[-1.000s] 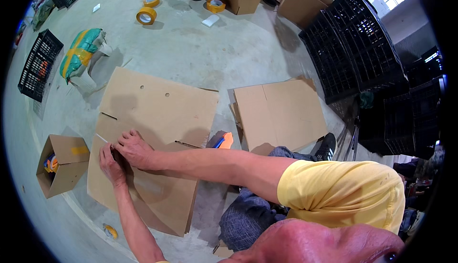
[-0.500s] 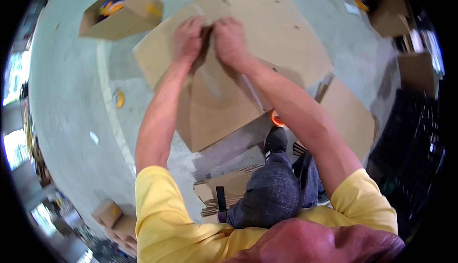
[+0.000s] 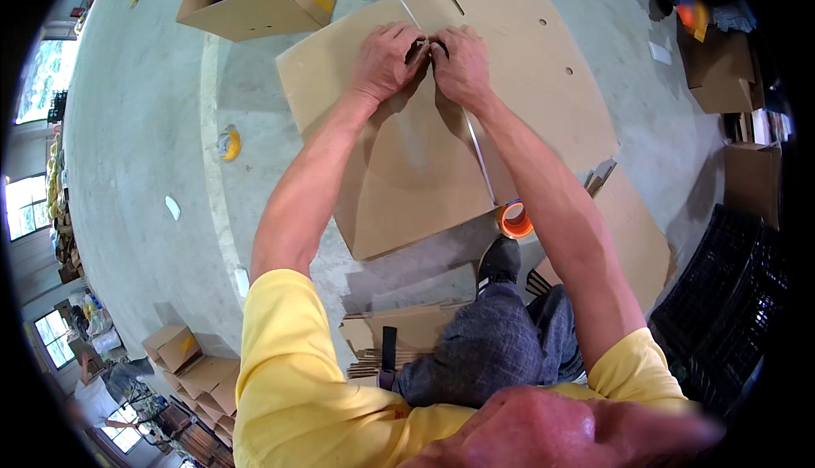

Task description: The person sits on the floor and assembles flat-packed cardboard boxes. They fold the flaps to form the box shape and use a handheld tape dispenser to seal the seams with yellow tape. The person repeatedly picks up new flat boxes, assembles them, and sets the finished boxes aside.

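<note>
A large flat stack of brown cardboard sheets, likely flattened cartons, lies on the floor in front of me. A thin white strap runs across its top. Both my hands meet over the strap near the stack's far part. The fingers of my left hand are curled and pinched at the strap. My right hand is closed beside it, its fingertips almost touching the left ones. The strap's stretch between the fingers is mostly hidden.
An open carton holding orange and blue things stands far left. An orange tape roll lies by my shoe; a yellow roll lies left. Black crates stand right, stacked cartons lower left, near a person.
The view has shifted, so the scene sits lower and further right. My fingertips have come closer together over the strap.
</note>
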Motion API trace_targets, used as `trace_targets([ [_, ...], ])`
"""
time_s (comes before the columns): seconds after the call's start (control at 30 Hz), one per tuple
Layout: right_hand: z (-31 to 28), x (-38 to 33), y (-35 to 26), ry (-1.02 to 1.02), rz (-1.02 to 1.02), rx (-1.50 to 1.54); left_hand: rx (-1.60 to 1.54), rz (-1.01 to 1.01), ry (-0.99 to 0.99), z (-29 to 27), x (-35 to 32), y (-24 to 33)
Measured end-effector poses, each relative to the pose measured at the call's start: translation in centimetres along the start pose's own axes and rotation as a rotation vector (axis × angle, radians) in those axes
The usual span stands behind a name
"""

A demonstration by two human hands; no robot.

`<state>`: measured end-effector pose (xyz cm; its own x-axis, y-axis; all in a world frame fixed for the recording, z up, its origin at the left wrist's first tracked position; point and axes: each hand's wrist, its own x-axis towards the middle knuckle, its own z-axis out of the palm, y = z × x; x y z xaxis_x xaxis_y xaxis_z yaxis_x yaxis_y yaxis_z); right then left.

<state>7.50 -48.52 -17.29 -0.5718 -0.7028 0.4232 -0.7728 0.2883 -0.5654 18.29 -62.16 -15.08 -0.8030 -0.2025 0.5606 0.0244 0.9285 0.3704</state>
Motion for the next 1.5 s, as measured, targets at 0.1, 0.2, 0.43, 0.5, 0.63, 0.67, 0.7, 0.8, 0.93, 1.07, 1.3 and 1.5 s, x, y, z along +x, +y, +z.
trace_targets([
  [0.1, 0.2, -0.1, -0.2, -0.004, -0.009, 0.015, -0.011, -0.004, -0.004, -0.2, -0.1, -0.3],
  [0.2, 0.3, 0.1, -0.2, -0.021, 0.002, -0.016, 0.005, 0.009, -0.006, -0.3, -0.1, -0.2],
  [0.43, 0.4, 0.0, -0.5, -0.035, 0.005, 0.024, 0.048, -0.013, -0.027, -0.3, -0.3, -0.2],
  [0.5, 0.5, 0.0, -0.4, -0.036, -0.001, 0.011, 0.033, -0.004, -0.023, -0.3, -0.3, -0.3],
  [0.63, 0.6, 0.0, -0.5, -0.02, -0.052, 0.016, 0.099, -0.023, -0.035, -0.4, -0.3, -0.2],
  [0.67, 0.6, -0.1, -0.5, -0.026, -0.049, 0.009, 0.105, -0.027, -0.025, -0.5, -0.2, 0.0],
  [0.7, 0.7, -0.1, -0.5, -0.031, -0.045, 0.001, 0.111, -0.031, -0.015, -0.5, -0.2, 0.2],
  [0.8, 0.7, 0.0, -0.8, -0.058, -0.048, 0.039, 0.107, -0.152, -0.019, -0.9, 0.2, -0.3],
  [0.93, 0.6, 0.1, -1.1, -0.069, -0.038, 0.028, 0.169, -0.232, 0.083, -0.4, -0.1, -1.1],
  [1.07, 0.8, 0.1, -1.5, -0.041, -0.05, 0.025, 0.187, -0.394, 0.2, -0.1, -0.2, -2.5],
  [1.3, 0.6, -0.2, -1.7, 0.008, -0.066, 0.023, 0.148, -0.413, 0.278, -0.5, -0.1, -2.2],
  [1.5, -0.3, -0.6, -2.1, 0.005, -0.089, 0.008, 0.043, -0.298, 0.283, -0.9, -0.1, -0.3],
])
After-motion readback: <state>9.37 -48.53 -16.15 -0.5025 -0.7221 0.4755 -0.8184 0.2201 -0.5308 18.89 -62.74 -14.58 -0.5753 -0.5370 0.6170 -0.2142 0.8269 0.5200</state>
